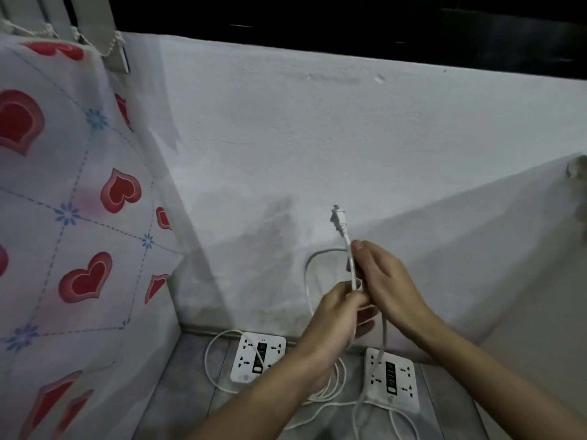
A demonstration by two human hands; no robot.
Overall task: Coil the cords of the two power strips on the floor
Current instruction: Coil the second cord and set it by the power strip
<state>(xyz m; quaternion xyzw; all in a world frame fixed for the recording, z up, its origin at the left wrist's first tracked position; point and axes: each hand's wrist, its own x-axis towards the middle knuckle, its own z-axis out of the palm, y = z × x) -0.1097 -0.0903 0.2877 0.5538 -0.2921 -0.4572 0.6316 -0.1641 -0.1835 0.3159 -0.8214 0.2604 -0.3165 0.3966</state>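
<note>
Heart-print sheet (pixel 73 198) hangs at left, white wall (pixel 317 138) behind, tiled floor (pixel 190 392) below. Two strips on the floor by the wall — left strip (pixel 258 357), right strip (pixel 391 379) — slack cord (pixel 330 395) lying between them. Left hand (pixel 336 315) pinches a raised cord loop (pixel 309 281); right hand (pixel 384 281) grips the same cord just under the plug (pixel 339 219), which points up.

A heart-patterned cloth (pixel 73 201) hangs left of the white wall (pixel 317 138).
</note>
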